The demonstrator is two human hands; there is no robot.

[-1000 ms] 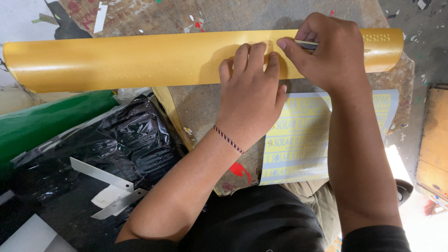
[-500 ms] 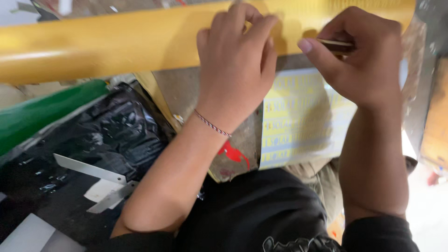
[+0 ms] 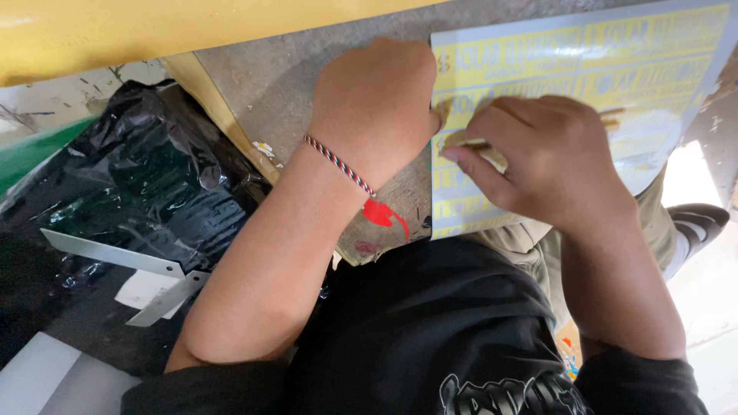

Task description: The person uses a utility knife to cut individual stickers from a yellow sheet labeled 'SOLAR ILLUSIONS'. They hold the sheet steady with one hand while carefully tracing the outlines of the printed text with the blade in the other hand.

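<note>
While left hand (image 3: 377, 107) presses flat, fingers together, on left edge of pale sheet with yellow lettering (image 3: 607, 69), right hand (image 3: 538, 157) pinches thin tool (image 3: 473, 144) over it.

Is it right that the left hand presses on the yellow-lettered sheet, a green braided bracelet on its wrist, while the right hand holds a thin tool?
Not quite. The head view shows the bracelet on the left hand is red, white and dark braided, not green. The sheet and the right hand with its thin tool are as stated.
</note>
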